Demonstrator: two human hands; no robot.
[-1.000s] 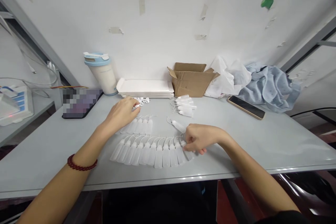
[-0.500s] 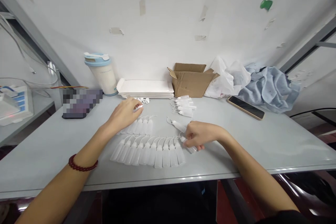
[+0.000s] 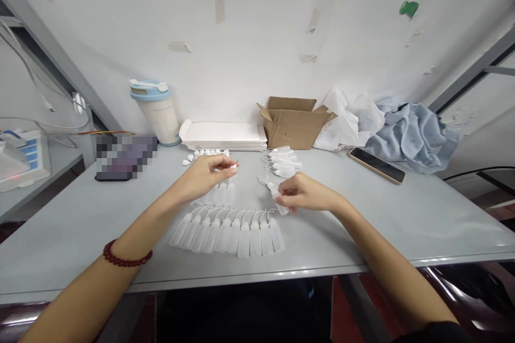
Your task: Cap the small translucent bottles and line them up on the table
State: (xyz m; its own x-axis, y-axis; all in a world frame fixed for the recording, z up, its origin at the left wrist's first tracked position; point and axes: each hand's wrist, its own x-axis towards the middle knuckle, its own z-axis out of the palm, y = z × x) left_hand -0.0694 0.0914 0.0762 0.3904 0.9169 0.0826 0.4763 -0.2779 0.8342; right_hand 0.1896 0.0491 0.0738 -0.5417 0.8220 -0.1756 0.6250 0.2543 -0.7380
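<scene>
My left hand (image 3: 213,176) is closed in a pinch on a small white cap (image 3: 234,167) over the middle of the table. To its right, my right hand (image 3: 303,192) is closed around a translucent squeeze bottle (image 3: 282,208), its thin nozzle pointing up and left. The fingers hide part of it, and I cannot tell if a second bottle is with it. Loose white caps (image 3: 207,153) lie behind my left hand. In front of both hands, a curved row of similar bottles (image 3: 243,238) with bent nozzles lies flat. A shorter row of bottles (image 3: 221,194) sits partly under my left hand.
More bottles (image 3: 285,156) lie before an open cardboard box (image 3: 295,128). A stack of white trays (image 3: 223,135) and a blue-lidded cup (image 3: 156,115) stand against the wall. Rightward are a plastic bag (image 3: 346,118), a phone (image 3: 377,165) and blue cloth (image 3: 422,134).
My left hand has moved right and toward me from the pile of caps, with a cap in its fingers. My right hand has risen slightly away from the front row, carrying a bottle.
</scene>
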